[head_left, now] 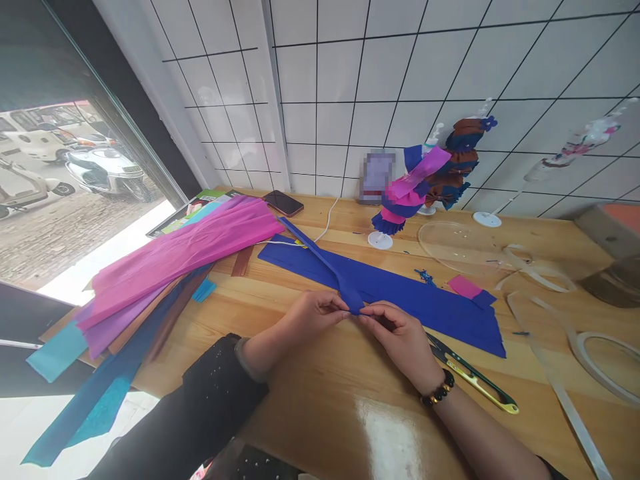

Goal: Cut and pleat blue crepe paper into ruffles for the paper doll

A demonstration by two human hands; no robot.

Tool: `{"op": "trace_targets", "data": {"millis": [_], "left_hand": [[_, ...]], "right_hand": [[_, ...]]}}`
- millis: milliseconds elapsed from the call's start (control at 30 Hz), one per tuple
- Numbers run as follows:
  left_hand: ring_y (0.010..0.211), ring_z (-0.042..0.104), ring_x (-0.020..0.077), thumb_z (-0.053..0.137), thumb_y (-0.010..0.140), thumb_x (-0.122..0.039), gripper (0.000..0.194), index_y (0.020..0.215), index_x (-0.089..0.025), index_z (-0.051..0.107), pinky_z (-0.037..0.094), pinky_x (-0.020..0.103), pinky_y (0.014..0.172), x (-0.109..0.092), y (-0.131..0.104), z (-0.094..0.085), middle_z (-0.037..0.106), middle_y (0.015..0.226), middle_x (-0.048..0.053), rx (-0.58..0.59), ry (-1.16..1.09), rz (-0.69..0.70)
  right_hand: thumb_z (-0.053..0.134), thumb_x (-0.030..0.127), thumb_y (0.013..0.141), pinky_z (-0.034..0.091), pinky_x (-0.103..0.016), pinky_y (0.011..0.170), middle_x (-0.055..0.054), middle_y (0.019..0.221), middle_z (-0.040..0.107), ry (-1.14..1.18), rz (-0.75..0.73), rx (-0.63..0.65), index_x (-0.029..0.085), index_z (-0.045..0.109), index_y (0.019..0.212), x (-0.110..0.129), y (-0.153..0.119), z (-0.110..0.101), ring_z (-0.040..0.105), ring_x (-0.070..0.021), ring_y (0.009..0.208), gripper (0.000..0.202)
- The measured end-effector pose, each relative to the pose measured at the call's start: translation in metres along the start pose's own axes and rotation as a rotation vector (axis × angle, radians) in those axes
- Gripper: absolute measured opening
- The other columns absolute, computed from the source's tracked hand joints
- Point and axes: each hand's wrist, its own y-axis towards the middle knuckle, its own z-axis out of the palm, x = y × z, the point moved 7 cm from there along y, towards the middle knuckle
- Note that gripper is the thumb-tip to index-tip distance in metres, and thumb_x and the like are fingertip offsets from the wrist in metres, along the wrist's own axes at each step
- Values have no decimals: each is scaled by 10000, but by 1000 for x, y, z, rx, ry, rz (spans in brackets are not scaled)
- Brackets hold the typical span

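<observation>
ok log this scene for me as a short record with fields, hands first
left hand: pinching the near end of the folded blue crepe strip
right hand: pinching that same end; beaded bracelet on wrist
behind hands: flat blue crepe sheet, partly under the strip
person's left: fanned crepe pile, pink sheets on top
near right wrist: green and yellow hand tool, type unclear
by wall: dark phone, pink and blue ruffled decoration
far right: white ribbon
</observation>
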Motion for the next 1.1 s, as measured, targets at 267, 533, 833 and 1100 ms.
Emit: {"op": "trace_targets", "data": {"millis": [267, 533, 833, 1100], "left_hand": [[707, 616, 151, 656, 648, -314, 206, 727, -124, 670, 491, 246, 660, 8, 4, 1, 673, 764, 55, -19, -237, -37], [746, 617, 156, 691, 612, -326, 240, 741, -124, 680, 493, 255, 706, 17, 8, 0, 675, 810, 66, -39, -334, -43], [739, 614, 160, 700, 592, -350, 282, 743, -116, 658, 490, 281, 724, 18, 11, 3, 668, 785, 61, -26, -429, -81], [666, 556, 91, 693, 619, -274, 315, 878, -116, 609, 446, 218, 662, 15, 11, 4, 590, 713, 14, -12, -496, -72]], "right_hand": [[607, 364, 701, 488, -316, 703, -56, 851, 663, 124, 73, -63, 203, 669, 748, -2, 1, -3, 601, -181, 776, 179], [659, 335, 645, 487, -302, 692, -48, 818, 668, 236, 187, -87, 190, 678, 719, -9, 1, -4, 604, -167, 744, 164], [687, 345, 611, 476, -309, 714, -56, 837, 653, 337, 273, -121, 174, 658, 714, -16, 1, -2, 592, -167, 756, 202], [680, 335, 626, 446, -254, 624, -12, 717, 616, 384, 266, -112, 182, 635, 787, -20, 2, 2, 531, -119, 644, 227]]}}
